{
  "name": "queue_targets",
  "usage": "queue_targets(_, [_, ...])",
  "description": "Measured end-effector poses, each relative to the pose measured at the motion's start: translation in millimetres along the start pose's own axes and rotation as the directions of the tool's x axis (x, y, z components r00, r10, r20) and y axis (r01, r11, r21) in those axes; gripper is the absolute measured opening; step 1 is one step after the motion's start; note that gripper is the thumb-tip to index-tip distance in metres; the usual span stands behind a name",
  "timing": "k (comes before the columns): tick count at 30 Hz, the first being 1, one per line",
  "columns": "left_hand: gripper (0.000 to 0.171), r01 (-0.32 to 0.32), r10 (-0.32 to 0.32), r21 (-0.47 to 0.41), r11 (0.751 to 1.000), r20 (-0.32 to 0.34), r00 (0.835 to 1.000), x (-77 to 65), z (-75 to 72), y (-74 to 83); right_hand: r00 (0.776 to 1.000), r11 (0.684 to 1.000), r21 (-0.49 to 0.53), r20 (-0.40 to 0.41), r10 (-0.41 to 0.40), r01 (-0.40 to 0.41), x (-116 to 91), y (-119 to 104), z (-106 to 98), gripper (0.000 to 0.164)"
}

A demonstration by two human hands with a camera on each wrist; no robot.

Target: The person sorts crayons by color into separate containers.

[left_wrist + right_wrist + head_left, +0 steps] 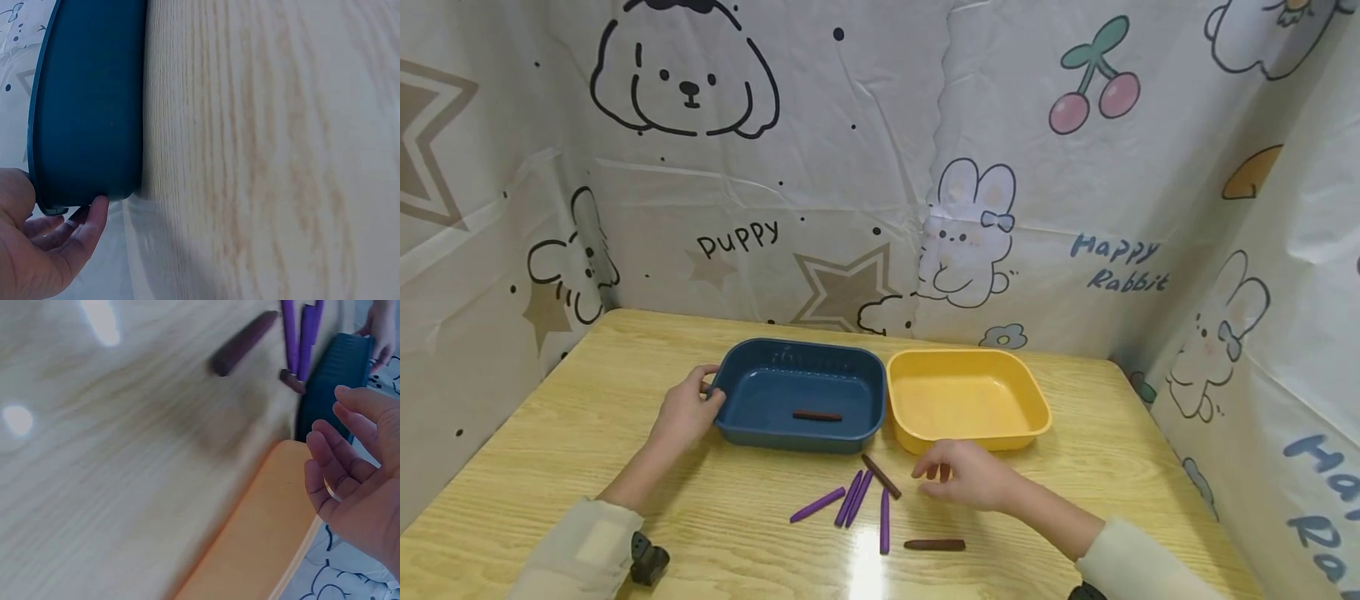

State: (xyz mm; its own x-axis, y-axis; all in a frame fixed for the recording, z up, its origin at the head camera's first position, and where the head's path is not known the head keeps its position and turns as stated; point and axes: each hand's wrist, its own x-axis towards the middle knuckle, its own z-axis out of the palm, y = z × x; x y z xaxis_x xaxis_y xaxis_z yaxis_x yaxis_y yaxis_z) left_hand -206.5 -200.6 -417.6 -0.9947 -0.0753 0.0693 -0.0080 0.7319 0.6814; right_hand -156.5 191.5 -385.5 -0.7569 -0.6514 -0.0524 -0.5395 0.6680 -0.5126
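The left hand (688, 408) grips the left end of a dark blue plastic tray (797, 443), its thumb over the rim and its fingers against the outer wall. A black device (649, 560) sits at that wrist, by the pale sleeve (583, 546). Inside the blue tray, toward the front, lies one brown crayon (817, 416).

In front of the tray, on the wood-grain table (737, 533), a purple crayon (817, 505) lies slanted. Just to its right, two more purple crayons (848, 498) lie side by side, nearly parallel. Next comes a second brown crayon (881, 476), diagonal, its upper end near the tray's front wall. A fourth purple crayon (884, 521) points away from the person, its far tip close to that brown one; whether they touch is unclear. To its right a third brown crayon (934, 545) lies crosswise.

The right hand (966, 475) holds nothing, fingers loosely bent and apart from the thumb, in front of a yellow plastic tray (962, 400) standing beside the blue one.
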Motion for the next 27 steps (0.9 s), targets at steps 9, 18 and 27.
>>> queue_targets(9, [0.047,-0.009,0.009,0.003,1.0,0.004,1.0,-1.0,-0.8,-0.2,0.999,0.997,-0.065,0.046,-0.027,0.03,-25.3,13.6,12.8,0.013])
queue_targets(18, [0.047,-0.001,0.001,0.002,1.0,0.012,1.0,-2.0,-1.3,-0.1,0.995,0.998,-0.069,0.097,0.017,-0.01,-42.3,17.9,22.8,0.022])
queue_targets(27, [0.046,-0.007,0.007,0.0,1.0,0.002,1.0,-1.4,-0.9,0.7,0.995,0.998,-0.058,0.102,-0.021,0.027,-47.9,17.8,27.2,0.019])
